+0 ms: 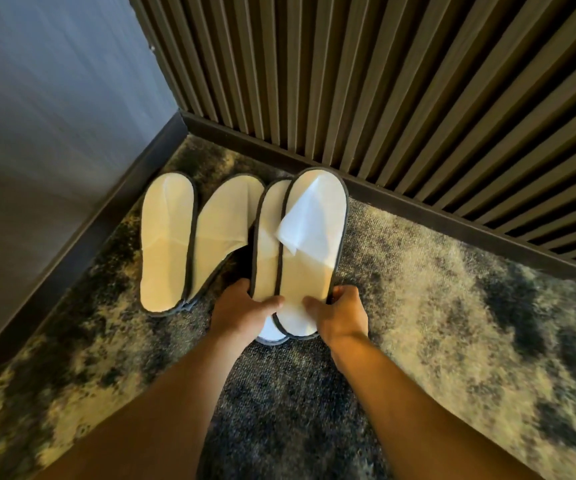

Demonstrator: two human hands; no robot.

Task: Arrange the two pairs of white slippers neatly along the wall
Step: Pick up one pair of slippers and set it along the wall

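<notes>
Two pairs of white slippers with dark trim are in the corner of the room. The first pair (189, 244) lies on the carpet to the left, the two slippers slightly overlapping, toes toward the walls. The second pair (300, 251) is stacked with one slipper overlapping the other, its toe strap partly folded up, toes near the slatted wall (383, 98). My left hand (245, 310) grips the heel end of this pair from the left, thumb on top. My right hand (338, 313) grips the same heel end from the right.
A plain grey wall (47, 116) with a dark baseboard runs on the left and meets the slatted wall's baseboard (418, 216) at the corner. Mottled dark and yellowish carpet (453, 323) covers the floor, with open floor to the right along the slatted wall.
</notes>
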